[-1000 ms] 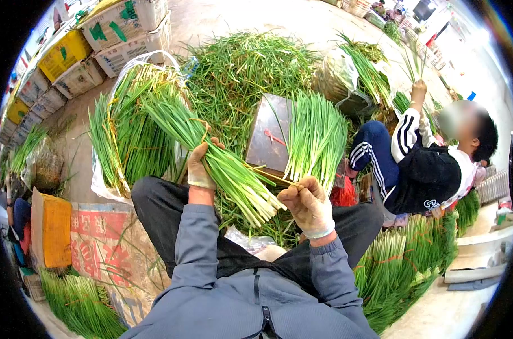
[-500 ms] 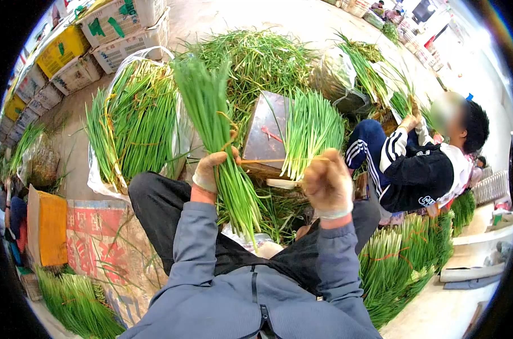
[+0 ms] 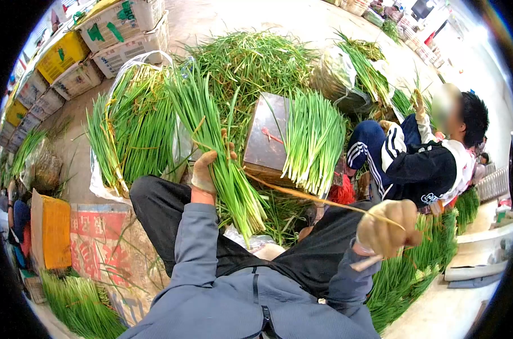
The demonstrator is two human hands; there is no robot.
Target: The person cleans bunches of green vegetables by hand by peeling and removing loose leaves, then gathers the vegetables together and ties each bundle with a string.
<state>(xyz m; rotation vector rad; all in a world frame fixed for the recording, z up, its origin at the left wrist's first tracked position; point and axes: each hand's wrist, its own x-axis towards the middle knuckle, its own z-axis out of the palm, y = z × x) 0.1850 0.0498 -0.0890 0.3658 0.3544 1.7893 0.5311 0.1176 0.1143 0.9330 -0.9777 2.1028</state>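
In my gloved left hand (image 3: pixel 204 171) is an upright, slightly tilted bundle of green chives (image 3: pixel 234 195), its pale ends toward my lap. A thin tan tie (image 3: pixel 318 199) comes off the bundle and stretches right to my gloved right hand (image 3: pixel 385 227), whose fingers are closed on it. Beneath that wrist a pale flat strip (image 3: pixel 366 263) sticks out; I cannot make out what it is. Just past the left hand stands a block with a metal top (image 3: pixel 268 124), a red tie (image 3: pixel 272 135) on it. Loose chives (image 3: pixel 314 138) lie along its right side.
A heap of loose greens (image 3: pixel 256 56) lies ahead. To the left stand a white bag of chives (image 3: pixel 140 124), an orange box (image 3: pixel 53 231) and stacked crates (image 3: pixel 129 48). A seated person (image 3: pixel 431 164) works at right, near tied chive bundles (image 3: pixel 409 265). Red ties (image 3: pixel 342 191) lie by the block.
My right hand has swung right and toward me, drawing the tie out long from the bundle. My left hand keeps its hold. The seated person's hands have moved apart.
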